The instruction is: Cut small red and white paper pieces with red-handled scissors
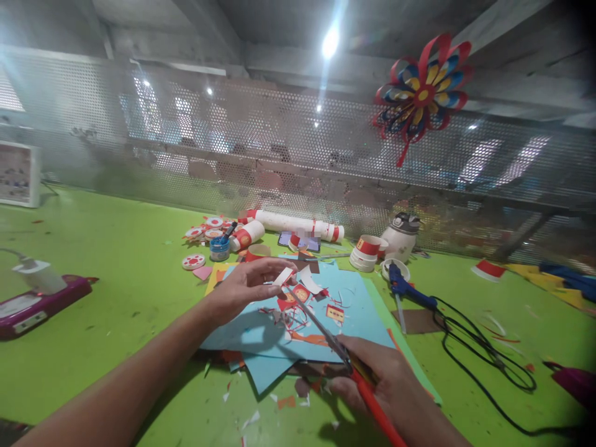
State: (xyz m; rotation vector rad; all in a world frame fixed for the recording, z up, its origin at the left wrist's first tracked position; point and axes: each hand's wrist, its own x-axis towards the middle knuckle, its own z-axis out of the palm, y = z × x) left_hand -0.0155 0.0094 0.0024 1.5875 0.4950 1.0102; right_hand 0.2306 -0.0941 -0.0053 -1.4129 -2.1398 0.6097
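Note:
My left hand (246, 282) pinches a small white and red paper piece (284, 277) between thumb and fingers. In my right hand (379, 372) is a pair of scissors (326, 332) with red handles, its blades pointing up and left to just below that piece. Beneath both lie light blue paper sheets (367, 304), strewn with red and white scraps, a curled white strip (310, 280) and a small red and gold rectangle (334, 313).
Behind the sheets stand a blue jar (219, 249), white and red paper rolls (298, 223) and a white container (400, 239). A blue glue gun (410, 288) with a black cord lies right. A purple power strip (46, 305) is at left. A paper flower (423, 95) hangs above.

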